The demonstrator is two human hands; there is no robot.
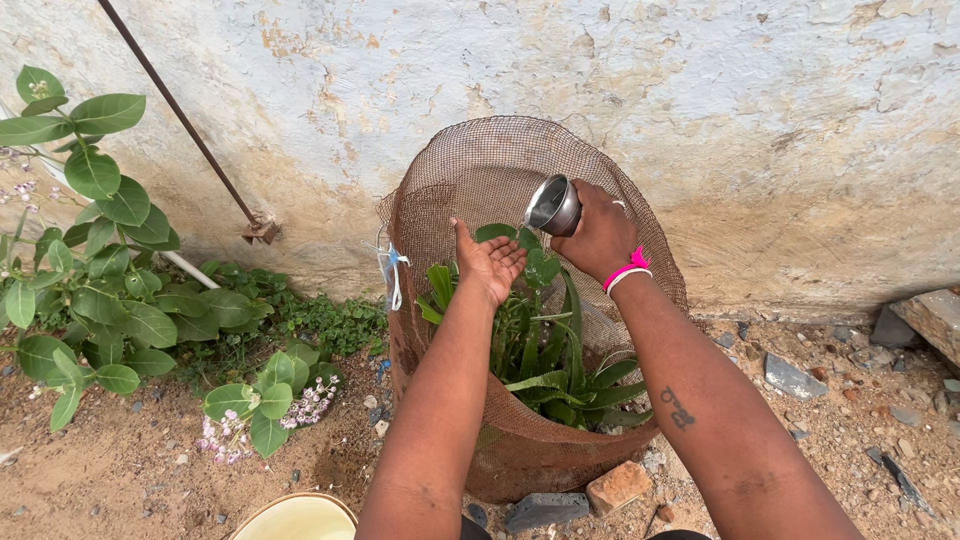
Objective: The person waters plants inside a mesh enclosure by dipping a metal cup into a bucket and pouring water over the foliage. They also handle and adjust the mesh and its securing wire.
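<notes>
My right hand grips a small steel cup, tipped on its side with the mouth toward my left hand. My left hand is held palm up, fingers apart, just beside the cup's mouth. Both hands hover over a green leafy plant that stands inside a brown mesh guard. A pink band circles my right wrist.
A rough whitewashed wall rises behind the guard. A broad-leaved shrub with pale purple flowers grows at the left. A rusty rod leans on the wall. A yellow bucket rim sits at the bottom; stones and bricks lie on the dirt.
</notes>
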